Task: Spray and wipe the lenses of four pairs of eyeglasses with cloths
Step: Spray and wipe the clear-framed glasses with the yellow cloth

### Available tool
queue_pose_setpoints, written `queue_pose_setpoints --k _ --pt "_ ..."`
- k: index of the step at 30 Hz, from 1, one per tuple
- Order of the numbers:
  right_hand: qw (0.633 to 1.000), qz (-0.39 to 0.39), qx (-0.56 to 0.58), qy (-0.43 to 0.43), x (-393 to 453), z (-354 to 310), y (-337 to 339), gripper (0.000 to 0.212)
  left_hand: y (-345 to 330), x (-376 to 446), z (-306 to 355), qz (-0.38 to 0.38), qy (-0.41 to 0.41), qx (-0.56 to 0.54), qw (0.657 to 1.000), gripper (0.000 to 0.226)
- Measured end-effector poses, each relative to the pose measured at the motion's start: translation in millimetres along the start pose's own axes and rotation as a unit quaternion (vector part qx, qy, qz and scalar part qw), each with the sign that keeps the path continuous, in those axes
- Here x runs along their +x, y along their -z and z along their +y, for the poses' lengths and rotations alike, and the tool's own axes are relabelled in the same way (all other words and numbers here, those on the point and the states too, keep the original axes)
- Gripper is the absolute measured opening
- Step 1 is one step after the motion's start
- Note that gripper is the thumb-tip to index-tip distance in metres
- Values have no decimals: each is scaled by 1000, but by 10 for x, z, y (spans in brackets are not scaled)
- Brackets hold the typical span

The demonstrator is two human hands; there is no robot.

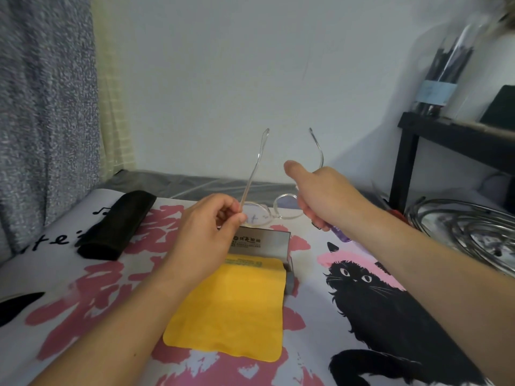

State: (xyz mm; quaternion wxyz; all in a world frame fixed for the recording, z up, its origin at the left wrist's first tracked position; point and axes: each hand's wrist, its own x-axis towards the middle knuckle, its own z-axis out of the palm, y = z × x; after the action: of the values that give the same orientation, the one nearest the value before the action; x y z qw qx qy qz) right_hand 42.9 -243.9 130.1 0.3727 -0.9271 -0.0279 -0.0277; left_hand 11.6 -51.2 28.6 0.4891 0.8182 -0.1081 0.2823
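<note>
A pair of glasses [278, 208] with a clear, see-through frame and round lenses is held up above the counter [312, 324], lenses down and both thin arms pointing up and away toward the wall. The arms are open, and their tips curve slightly. The left hand [207, 232] pinches the left arm of the glasses low down, near the hinge, between thumb and fingertips. The right hand [323, 196] is curled around a small purple spray bottle [344, 235], whose lower end pokes out below the palm; the thumb sticks up, and the right arm of the glasses rises just behind this hand. Whether the hand touches the frame cannot be told.

Below the glasses a yellow cloth [231, 310] lies flat on the counter, its far edge partly over a grey box [262, 243] with printed writing. A black soft case [115, 225] lies to the left. The counter is covered with a sheet printed with pink shapes and a black cat [367, 299]. At the right sits a metal wire basket [468, 232], beside a black shelf [446, 129].
</note>
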Motion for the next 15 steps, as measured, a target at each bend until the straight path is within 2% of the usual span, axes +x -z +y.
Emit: queue_pose_setpoints --k 7,15 --pt "994 66 -87 -11 53 206 184 68 1 -3 7 -1 6 -6 1000 8" --pt "992 98 -76 22 8 196 224 42 8 -2 4 0 12 6 1000 8"
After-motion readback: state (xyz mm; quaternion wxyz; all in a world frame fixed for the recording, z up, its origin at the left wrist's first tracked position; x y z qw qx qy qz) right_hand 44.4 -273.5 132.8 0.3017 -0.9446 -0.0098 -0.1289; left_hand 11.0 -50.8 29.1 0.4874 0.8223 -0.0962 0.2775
